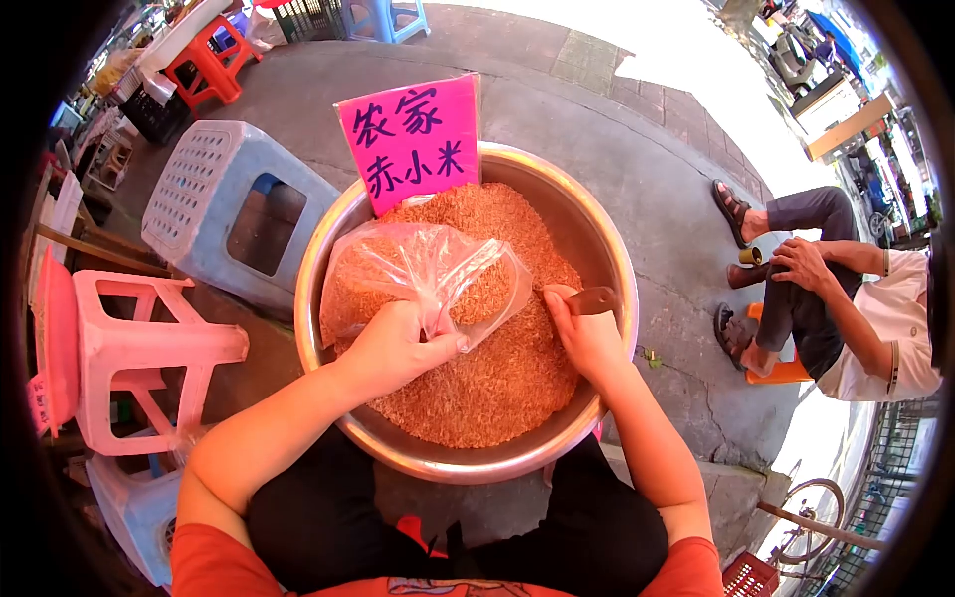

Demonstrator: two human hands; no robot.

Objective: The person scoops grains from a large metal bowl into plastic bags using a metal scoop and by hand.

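Observation:
A wide metal basin (629, 289) of reddish-brown rice grains (468, 403) stands between my knees. On the grain, at the basin's left side, rests a clear plastic bag (373, 259) with the same grain inside. My left hand (403, 343) is closed around the gathered neck of the bag, whose loose mouth flares to the right. At the basin's right side, my right hand (587, 338) is closed on a brown, round-ended handle (594, 300); what it belongs to is hidden. A pink sign (413, 139) with handwritten characters stands up at the basin's back.
Close to the basin's left are a grey-blue plastic stool (214, 189) and a pink stool (149, 348), with another blue stool (134, 507) below. A seated person (856, 298) with folded hands is at the right. Behind stand a red stool (214, 60) and a blue one (383, 18).

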